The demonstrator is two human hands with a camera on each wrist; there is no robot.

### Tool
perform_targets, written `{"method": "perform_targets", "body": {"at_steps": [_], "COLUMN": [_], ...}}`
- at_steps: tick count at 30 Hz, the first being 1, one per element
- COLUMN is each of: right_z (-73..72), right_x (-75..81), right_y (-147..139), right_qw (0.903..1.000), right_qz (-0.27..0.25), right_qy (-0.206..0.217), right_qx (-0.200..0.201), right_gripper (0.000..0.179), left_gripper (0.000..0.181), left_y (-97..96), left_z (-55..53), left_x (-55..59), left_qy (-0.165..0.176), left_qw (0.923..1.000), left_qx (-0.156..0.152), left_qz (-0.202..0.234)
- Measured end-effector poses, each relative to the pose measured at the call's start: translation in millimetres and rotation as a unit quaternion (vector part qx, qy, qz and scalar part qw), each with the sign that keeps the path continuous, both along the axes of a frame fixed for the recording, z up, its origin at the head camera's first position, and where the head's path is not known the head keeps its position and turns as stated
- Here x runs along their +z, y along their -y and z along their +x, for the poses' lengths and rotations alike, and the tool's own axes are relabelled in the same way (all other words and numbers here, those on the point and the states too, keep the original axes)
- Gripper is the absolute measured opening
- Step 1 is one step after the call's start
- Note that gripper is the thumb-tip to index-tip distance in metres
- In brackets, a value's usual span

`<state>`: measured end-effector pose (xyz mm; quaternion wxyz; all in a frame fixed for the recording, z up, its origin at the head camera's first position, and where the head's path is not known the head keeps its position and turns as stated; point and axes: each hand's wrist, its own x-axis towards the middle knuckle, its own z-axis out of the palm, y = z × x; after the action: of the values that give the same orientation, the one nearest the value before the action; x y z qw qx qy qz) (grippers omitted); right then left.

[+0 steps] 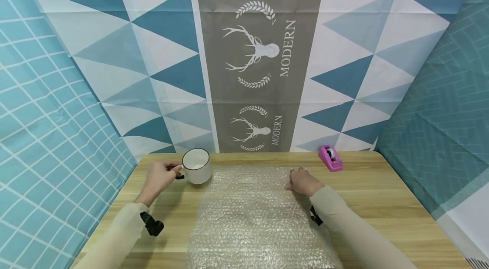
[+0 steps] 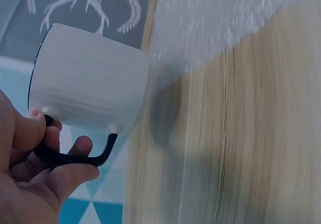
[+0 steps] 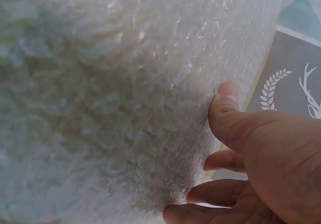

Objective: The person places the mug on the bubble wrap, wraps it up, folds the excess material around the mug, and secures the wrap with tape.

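Note:
My left hand holds a white enamel-style mug with a dark rim by its black handle. In the left wrist view, fingers and thumb wrap around that handle. The mug is at the back left of the table, beside a sheet of bubble wrap; whether its base touches the table is unclear. At the far right corner of the sheet, my right hand touches its edge. The right wrist view shows the thumb spread apart from the loosely bent fingers, all along the wrap's edge.
A pink tape dispenser stands at the back right of the wooden table. Behind the table hangs a patterned cloth with deer heads. Blue tiled-print sheets close off the left side, a teal one the right.

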<state>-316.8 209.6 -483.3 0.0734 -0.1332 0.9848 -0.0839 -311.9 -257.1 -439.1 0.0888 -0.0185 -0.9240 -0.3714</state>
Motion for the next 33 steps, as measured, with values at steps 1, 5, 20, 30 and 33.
{"method": "perform_targets", "body": {"at_steps": [1, 5, 20, 30, 33], "right_z": [-0.2, 0.6, 2.6, 2.3, 3.1], "right_x": [0.1, 1.1, 4.0, 4.4, 4.7], "right_y": [0, 0, 1, 1, 1], "right_qw": [1.0000, 1.0000, 0.9999, 0.9999, 0.9999], "right_qz": [0.000, -0.005, -0.004, -0.004, -0.006], "right_qy": [0.000, 0.002, 0.006, 0.007, 0.007], "right_qx": [0.000, -0.002, -0.007, -0.007, -0.007], "right_gripper": [0.043, 0.043, 0.043, 0.042, 0.043], "left_gripper": [0.026, 0.022, 0.017, 0.014, 0.013], "left_y": [-3.2, -14.4, -41.5, -59.6, -65.7], "left_z": [1.5, 6.4, 17.0, 24.1, 27.0], "left_x": [0.4, 1.0, -6.4, -13.5, -15.8], "left_qy": [-0.003, -0.015, -0.012, 0.008, 0.019], "left_qw": [1.0000, 0.9995, 0.9978, 0.9955, 0.9940], "left_qx": [-0.007, -0.028, -0.051, -0.067, -0.076], "left_qz": [0.001, -0.002, 0.041, 0.066, 0.077]}}
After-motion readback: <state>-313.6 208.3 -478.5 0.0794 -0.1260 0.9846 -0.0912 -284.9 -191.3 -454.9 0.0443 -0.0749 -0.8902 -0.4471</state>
